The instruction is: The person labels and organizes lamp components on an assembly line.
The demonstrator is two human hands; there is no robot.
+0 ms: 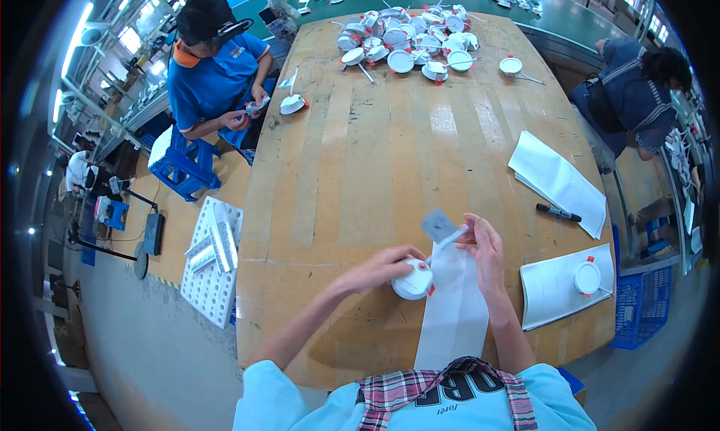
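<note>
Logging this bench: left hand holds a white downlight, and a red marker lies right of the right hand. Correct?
No: the head view shows a black marker pen, not red, lying right of the right hand; the left hand holds the white downlight.

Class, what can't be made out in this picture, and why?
Head view:
Underside of the round white lamp at the left hand: turned away.
Near end of the white strip: behind the clothing.
Lower lamps in the pile: covered by others.
Item held by the co-worker in bright blue: too small.
</note>
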